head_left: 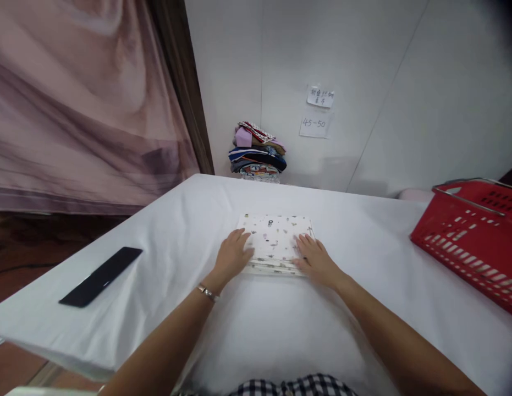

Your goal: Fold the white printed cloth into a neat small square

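Note:
A folded white cloth [274,236] with a small scattered print lies on the table in front of me, its layers showing along the near edge. My left hand [233,253] rests flat on its left side, fingers stretched out. On the opposite side, my right hand [315,258] lies with spread fingers over the cloth's right edge. Neither hand is closed round the fabric. What lies under the palms is hidden.
A white cloth covers the table [177,231]. On the left lies a flat black object [101,276]. A red plastic basket [474,236] stands at the right. Beyond the far edge rises a stack of folded fabrics [259,154], with paper signs [317,113] on the wall.

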The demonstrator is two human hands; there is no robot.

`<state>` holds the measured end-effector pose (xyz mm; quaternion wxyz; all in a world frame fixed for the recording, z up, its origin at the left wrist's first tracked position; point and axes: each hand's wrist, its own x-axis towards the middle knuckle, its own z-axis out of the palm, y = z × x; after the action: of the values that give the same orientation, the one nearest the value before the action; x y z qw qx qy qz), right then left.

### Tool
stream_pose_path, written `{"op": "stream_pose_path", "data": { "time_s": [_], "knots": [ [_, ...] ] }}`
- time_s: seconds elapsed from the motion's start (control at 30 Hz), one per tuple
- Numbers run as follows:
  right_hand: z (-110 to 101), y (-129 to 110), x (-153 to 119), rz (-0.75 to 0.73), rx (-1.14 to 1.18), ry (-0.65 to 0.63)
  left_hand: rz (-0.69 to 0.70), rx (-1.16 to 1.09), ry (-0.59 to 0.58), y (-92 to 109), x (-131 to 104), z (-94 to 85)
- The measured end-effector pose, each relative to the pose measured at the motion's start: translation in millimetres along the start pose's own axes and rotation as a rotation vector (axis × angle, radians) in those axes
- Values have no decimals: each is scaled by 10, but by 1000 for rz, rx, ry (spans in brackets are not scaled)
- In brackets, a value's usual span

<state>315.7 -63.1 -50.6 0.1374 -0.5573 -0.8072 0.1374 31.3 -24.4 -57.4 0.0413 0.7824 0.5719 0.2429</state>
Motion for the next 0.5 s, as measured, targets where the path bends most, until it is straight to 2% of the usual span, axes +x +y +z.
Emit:
{"op": "stream_pose_path", "data": {
  "time_s": [0.1,0.23,0.37,0.5],
  "knots": [
    [184,99,-19,30,-128,-56,-29,51,-102,-110,-121,172],
    [282,168,-76,12,-201,-25,-29,15,-92,-198,-223,260],
    [247,115,-112,32,-196,-41,-67,-10,-94,-201,-206,245],
    [82,27,-66,60,-113,-131,-131,-81,-126,-203,-163,221]
  ]
}}
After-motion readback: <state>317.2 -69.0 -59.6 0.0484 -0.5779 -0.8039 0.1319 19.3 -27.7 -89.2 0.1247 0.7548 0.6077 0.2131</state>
